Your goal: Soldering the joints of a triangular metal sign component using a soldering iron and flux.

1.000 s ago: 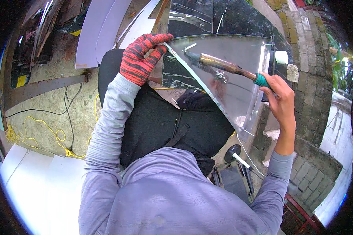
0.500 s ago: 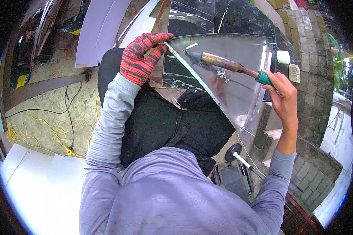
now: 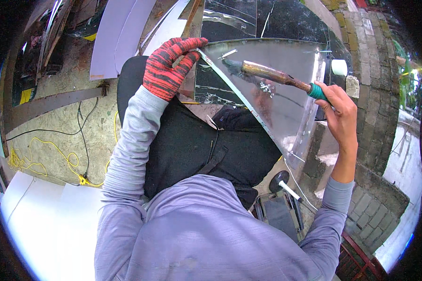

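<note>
A triangular shiny metal sheet piece (image 3: 290, 100) with a raised, pale-edged side lies in front of me. My left hand (image 3: 169, 70), in a red and black striped glove, pinches its left corner between fingers and thumb. In my bare right hand (image 3: 337, 110) is a large soldering iron (image 3: 276, 76), gripped by its green handle. Its thick brown barrel slants leftward over the sheet, and the dark tip is close to the surface near the left corner. Whether the tip touches cannot be made out. Silvery flecks (image 3: 267, 88) lie on the sheet below the barrel.
Beneath the sheet is a dark, glossy, marble-like panel (image 3: 229, 23). A white round-capped thing (image 3: 338, 67) stands right of it. Near my right forearm are a white-handled tool (image 3: 288, 189) and a dark case (image 3: 279, 213). Yellow cord (image 3: 70, 159) and white panels (image 3: 51, 220) lie left.
The soldering iron and my right hand have shifted very slightly to the right and down. My left hand keeps its place at the sheet's corner.
</note>
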`<state>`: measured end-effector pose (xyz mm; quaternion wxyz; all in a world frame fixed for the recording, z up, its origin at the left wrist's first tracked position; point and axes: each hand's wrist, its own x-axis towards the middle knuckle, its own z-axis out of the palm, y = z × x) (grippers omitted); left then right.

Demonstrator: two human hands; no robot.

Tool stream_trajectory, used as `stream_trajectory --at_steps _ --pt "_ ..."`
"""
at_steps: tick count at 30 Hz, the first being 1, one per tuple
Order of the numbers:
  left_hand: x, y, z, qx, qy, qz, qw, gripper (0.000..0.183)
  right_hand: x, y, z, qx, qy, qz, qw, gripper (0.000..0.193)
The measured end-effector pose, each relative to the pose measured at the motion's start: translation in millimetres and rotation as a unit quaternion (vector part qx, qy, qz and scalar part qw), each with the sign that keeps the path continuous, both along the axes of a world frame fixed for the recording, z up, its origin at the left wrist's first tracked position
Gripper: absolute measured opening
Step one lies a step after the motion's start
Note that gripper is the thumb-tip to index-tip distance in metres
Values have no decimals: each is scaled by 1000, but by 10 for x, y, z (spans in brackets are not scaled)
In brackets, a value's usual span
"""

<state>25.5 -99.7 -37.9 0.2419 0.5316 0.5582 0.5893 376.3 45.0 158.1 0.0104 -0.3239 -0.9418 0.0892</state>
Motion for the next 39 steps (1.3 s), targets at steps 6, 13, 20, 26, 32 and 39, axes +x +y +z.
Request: stream_trajectory --at_steps 6,13,20,26,32,39 --pt "15 10 -13 0 -11 3 1000 33 32 -3 21 -6 2 -9 1000 45" --pt "10 12 -20 15 -1 10 1000 33 27 -8 37 -23 1 -15 1000 45" --pt "7 11 -45 6 -6 2 1000 34 15 -7 23 -12 -21 -8 1000 46" --pt "3 13 -30 8 -4 -2 1000 33 8 -12 8 -12 -11 -16 1000 45" --pt "5 12 -38 14 -12 -4 1000 33 12 2 -15 -9 0 -13 1000 44" --pt "14 13 -22 9 -9 2 1000 31 -3 9 8 -17 -5 -13 1000 44"
